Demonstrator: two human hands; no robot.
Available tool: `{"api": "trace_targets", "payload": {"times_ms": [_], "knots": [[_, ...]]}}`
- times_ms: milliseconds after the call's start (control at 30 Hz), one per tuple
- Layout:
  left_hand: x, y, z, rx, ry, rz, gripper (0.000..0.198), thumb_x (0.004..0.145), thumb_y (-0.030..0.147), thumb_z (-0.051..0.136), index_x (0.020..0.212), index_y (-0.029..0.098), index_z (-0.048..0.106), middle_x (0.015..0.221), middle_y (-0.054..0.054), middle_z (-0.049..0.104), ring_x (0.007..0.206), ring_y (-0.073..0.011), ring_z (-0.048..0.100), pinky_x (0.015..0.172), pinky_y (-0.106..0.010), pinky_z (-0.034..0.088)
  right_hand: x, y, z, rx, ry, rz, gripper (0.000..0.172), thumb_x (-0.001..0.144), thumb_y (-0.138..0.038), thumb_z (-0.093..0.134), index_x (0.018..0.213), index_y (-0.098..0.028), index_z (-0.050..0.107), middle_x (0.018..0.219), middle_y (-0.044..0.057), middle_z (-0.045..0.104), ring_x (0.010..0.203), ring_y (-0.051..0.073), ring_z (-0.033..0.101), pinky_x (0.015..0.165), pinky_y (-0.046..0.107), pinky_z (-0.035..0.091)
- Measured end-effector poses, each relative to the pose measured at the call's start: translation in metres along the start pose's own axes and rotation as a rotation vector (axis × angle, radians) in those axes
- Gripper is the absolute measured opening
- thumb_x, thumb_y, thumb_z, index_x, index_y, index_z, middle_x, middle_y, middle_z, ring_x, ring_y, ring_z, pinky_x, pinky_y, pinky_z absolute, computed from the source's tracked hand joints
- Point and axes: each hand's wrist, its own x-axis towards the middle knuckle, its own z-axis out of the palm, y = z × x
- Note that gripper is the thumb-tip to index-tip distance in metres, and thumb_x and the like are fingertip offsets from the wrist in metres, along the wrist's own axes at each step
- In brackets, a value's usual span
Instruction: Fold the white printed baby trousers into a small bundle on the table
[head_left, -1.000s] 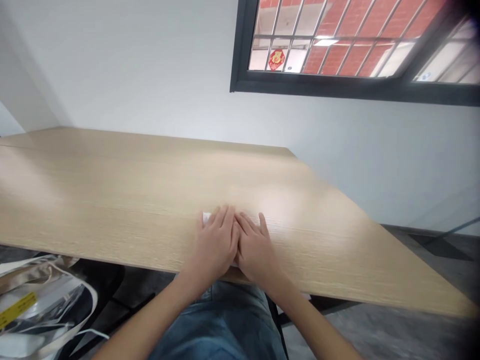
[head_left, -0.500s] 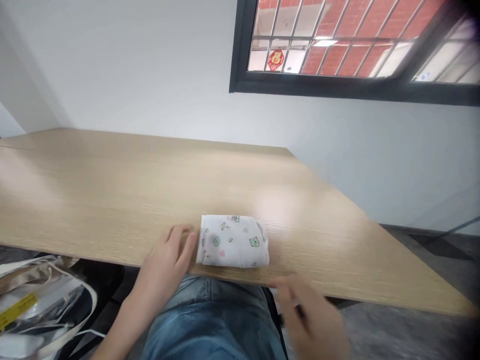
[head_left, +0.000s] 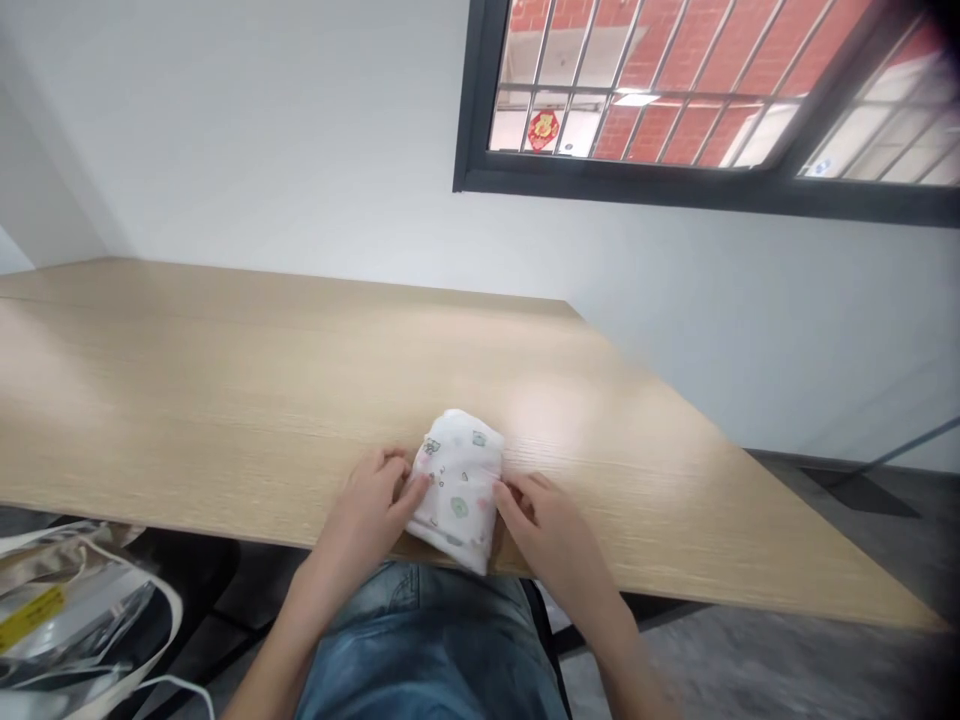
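A small folded white cloth (head_left: 459, 487) with little coloured prints lies at the near edge of the wooden table (head_left: 225, 380), its lower end hanging slightly over the edge. My left hand (head_left: 367, 520) pinches the cloth's left side with thumb and fingers. On the cloth's right side, my right hand (head_left: 544, 530) grips it with its fingertips. Both forearms come up from below, over my blue jeans (head_left: 427, 650).
A silvery plastic bag (head_left: 67, 620) with white handles and a yellow label sits on the floor at the lower left. A white wall and a dark-framed barred window (head_left: 675, 100) stand behind the table. Grey floor lies to the right.
My hands first lay flat over the cloth, then drew apart and bared it. Now both have come back and grip its sides. The cloth is bunched narrower and turned.
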Motion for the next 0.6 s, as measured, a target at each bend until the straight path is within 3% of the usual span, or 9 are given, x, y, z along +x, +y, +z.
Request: {"api": "trace_targets", "payload": {"times_ms": [133,267,333,433,533,600], "knots": [[-0.019,-0.005,0.014,-0.023,0.082,-0.02,0.032,0.091,0.037,0.034,0.075,0.019,0.054,0.117,-0.008,0.052,0.115,-0.0222,0.044,0.1,-0.039,0.036,0.018,-0.002,0.012,0.059,0.005,-0.037,0.023,0.089,-0.032,0.043,0.078,-0.018,0.057,0.082,0.005,0.06,0.08,0.021,0.053,0.069,0.032,0.039],[-0.021,-0.002,0.017,-0.021,0.114,-0.133,0.036,0.091,0.044,0.033,0.071,0.018,0.05,0.128,-0.012,0.042,0.126,-0.0249,0.035,0.101,-0.041,0.035,0.018,-0.003,0.018,0.051,0.024,-0.02,0.02,0.088,-0.031,0.044,0.079,-0.018,0.056,0.08,0.005,0.06,0.08,0.021,0.052,0.069,0.032,0.038],[-0.02,0.0,0.019,-0.003,0.128,-0.15,0.039,0.091,0.048,0.031,0.078,0.018,0.052,0.132,-0.014,0.039,0.129,-0.0264,0.032,0.101,-0.044,0.034,0.017,-0.002,0.017,0.064,0.018,-0.024,0.021,0.088,-0.031,0.044,0.078,-0.018,0.056,0.08,0.005,0.059,0.079,0.021,0.052,0.068,0.031,0.038],[-0.02,0.002,0.028,0.095,0.186,-0.079,0.043,0.091,0.05,0.029,0.093,0.014,0.054,0.13,-0.015,0.044,0.125,-0.0282,0.035,0.104,-0.05,0.027,0.017,0.0,0.018,0.039,0.032,-0.028,0.022,0.087,-0.033,0.043,0.074,-0.018,0.054,0.08,0.006,0.059,0.078,0.021,0.051,0.066,0.031,0.038],[-0.02,0.005,0.039,0.165,0.242,-0.036,0.039,0.091,0.044,0.031,0.094,0.013,0.055,0.126,-0.015,0.05,0.124,-0.0296,0.037,0.106,-0.056,0.018,0.02,0.0,0.021,0.017,0.043,-0.033,0.022,0.085,-0.033,0.042,0.071,-0.019,0.051,0.077,0.006,0.058,0.076,0.021,0.051,0.065,0.031,0.037],[-0.019,0.01,0.043,0.107,0.248,-0.037,0.035,0.089,0.041,0.034,0.094,0.013,0.056,0.123,-0.015,0.052,0.122,-0.0294,0.039,0.106,-0.056,0.018,0.02,0.002,0.019,0.032,0.037,-0.035,0.022,0.084,-0.032,0.041,0.069,-0.019,0.05,0.074,0.005,0.058,0.073,0.021,0.051,0.064,0.031,0.037]]}}
